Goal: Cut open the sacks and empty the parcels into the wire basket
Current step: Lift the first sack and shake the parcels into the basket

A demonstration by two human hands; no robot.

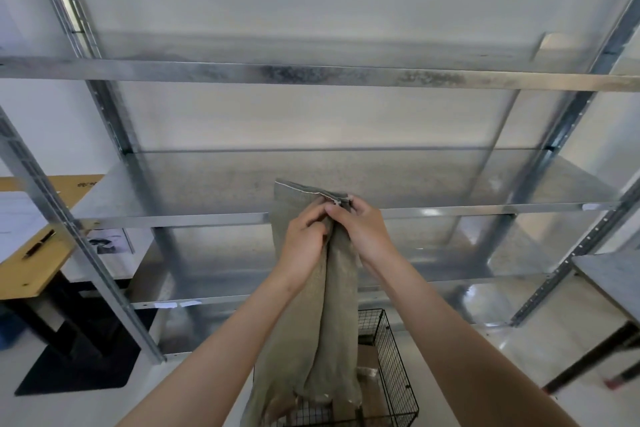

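Plywood forms the top of a desk (38,270) at the 9 o'clock edge of the view; a dark pen (38,244) lies on it, and a black pedestal base (74,362) stands under it on the floor. A galvanised steel shelving unit (311,76) fills the view from 10 o'clock to 2 o'clock, with slotted uprights (71,215) crossing in front of the desk. The shelves in view are bare metal.

At centre, a grey-green woven sack (332,315) hangs upright, its stitched end (304,190) at the top and its open end at 6 o'clock. The sack hides the near middle part of the lower shelves and much of the basket below.

The left hand (304,246) is closed around the gathered upper part of the sack, just below the seam. The right hand (363,229) touches the left and pinches the seam end between fingertips (341,206). The two hands are together on the sack.

The black wire basket (394,371) stands on the floor at 5 to 6 o'clock, directly under the sack's lower end, which hangs into or just above it; which one cannot be told. A brown parcel (369,357) shows inside, partly hidden by the sack.

At 3 to 4 o'clock stands a grey table (609,274) on dark legs.
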